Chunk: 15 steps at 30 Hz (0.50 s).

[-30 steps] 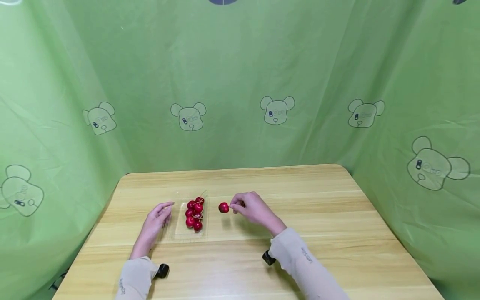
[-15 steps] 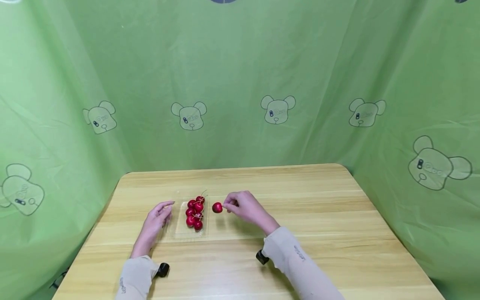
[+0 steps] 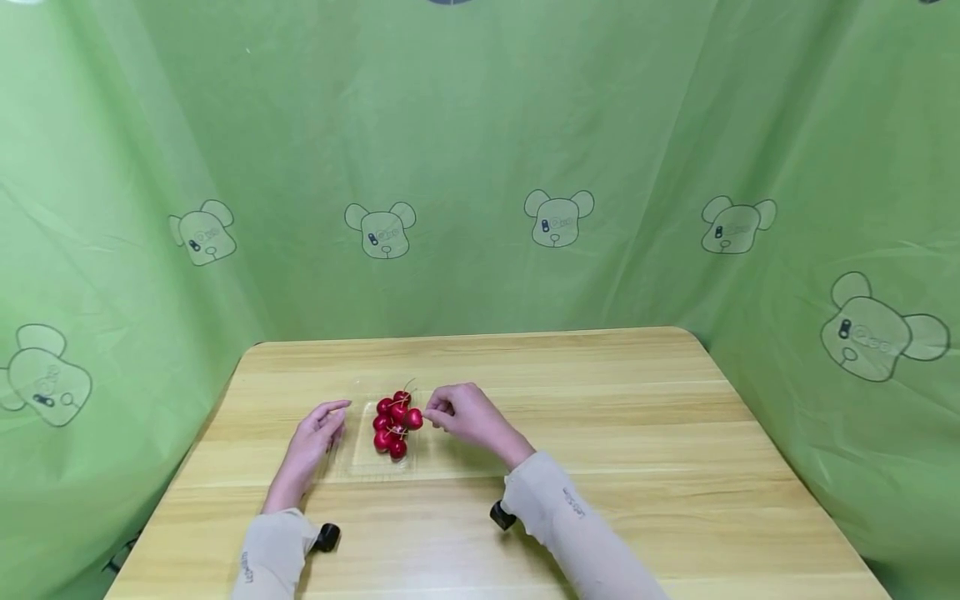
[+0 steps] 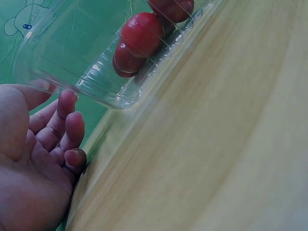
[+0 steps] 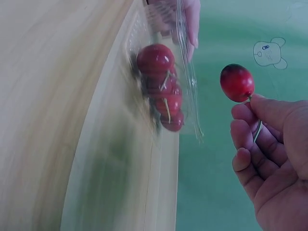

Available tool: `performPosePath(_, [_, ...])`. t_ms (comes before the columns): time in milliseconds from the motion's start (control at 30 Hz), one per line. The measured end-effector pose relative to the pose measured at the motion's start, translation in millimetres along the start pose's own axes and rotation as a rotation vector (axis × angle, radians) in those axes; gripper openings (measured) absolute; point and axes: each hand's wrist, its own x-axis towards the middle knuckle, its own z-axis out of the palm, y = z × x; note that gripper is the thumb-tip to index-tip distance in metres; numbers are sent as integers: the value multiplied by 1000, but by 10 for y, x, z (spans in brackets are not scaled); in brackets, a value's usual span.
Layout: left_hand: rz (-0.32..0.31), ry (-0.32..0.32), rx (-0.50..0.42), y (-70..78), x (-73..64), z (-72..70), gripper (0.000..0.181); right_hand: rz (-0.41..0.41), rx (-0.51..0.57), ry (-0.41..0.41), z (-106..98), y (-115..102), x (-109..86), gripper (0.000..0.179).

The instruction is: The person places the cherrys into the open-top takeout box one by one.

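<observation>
In the head view, my right hand (image 3: 467, 414) pinches a dark red cherry (image 3: 413, 419) by its stem, between thumb and forefinger. The green stem (image 5: 258, 131) runs down along the palm in the right wrist view. This cherry hangs over the right side of a clear plastic box (image 3: 360, 469). Several cherries (image 3: 382, 440) with stems lie in the box, bunched toward its right side. At the box's left edge is my left hand (image 3: 313, 439), its fingers loosely bent. The left wrist view has those fingertips (image 4: 67, 98) right at the plastic rim.
Beneath everything is a light wooden table (image 3: 600, 433) with rounded far corners. Green curtains (image 3: 465, 292) printed with bear heads stand behind it and on both sides. A black wrist camera (image 3: 502, 515) sits under the right sleeve, another wrist camera (image 3: 326, 537) beside the left.
My right hand has moved left, carrying the cherry from beside the box to over its right side. The left hand stays in place at the box.
</observation>
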Motion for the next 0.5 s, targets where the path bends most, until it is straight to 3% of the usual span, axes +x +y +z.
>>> performPosePath(500, [-24,-8,-20,23,2,-6,43,-7,13,-23,266,-158,120,16])
